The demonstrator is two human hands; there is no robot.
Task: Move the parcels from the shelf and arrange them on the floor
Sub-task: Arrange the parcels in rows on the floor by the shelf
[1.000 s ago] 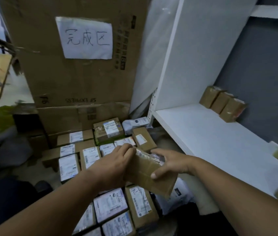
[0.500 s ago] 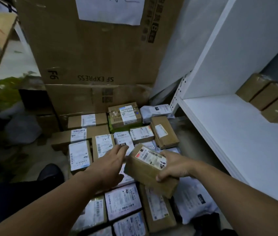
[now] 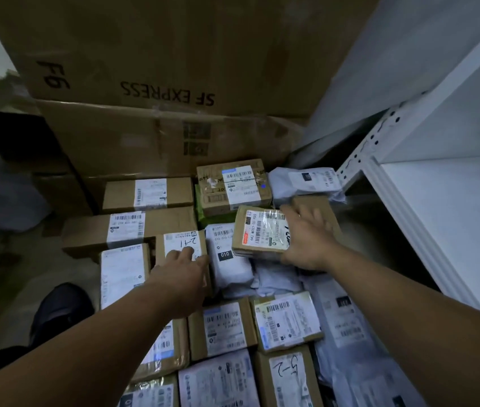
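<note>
L hand (image 3: 179, 276) lets go, drops onto 2-1 box (image 3: 180, 242); R hand (image 3: 306, 240) alone takes parcel (image 3: 257, 230) fwd over the pile (image 3: 225, 327)

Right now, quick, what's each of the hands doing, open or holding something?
Left hand: open, fingertips touching the handwritten-label box.
Right hand: holding the small labelled parcel.

Dim, bluish exposure throughout; white shelf (image 3: 450, 218) brightest at right, left edge blurred and dark, wide-angle bending at borders, labels soft.
</note>
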